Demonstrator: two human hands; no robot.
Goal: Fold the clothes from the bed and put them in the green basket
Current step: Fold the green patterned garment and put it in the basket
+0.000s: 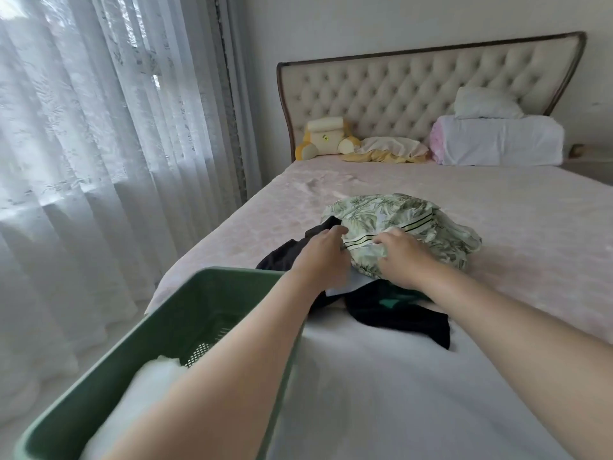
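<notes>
A pile of clothes lies in the middle of the bed (497, 227). On top is a crumpled green leaf-print garment (404, 220) with dark stripes. My left hand (323, 254) and my right hand (403, 257) both rest on its near edge, fingers curled into the cloth. Under it lie a black garment (292, 250) on the left, a dark garment with a green patch (398, 313) in front, and a bit of white cloth (345, 287). The green basket (212, 293) stands at the near left corner of the bed, with something white (146, 386) inside.
At the head of the bed are a tufted headboard (414, 91), a yellow plush toy (325, 137), a yellow and cream cloth (388, 149) and stacked white pillows (497, 144). White curtains (99, 144) hang along the left side.
</notes>
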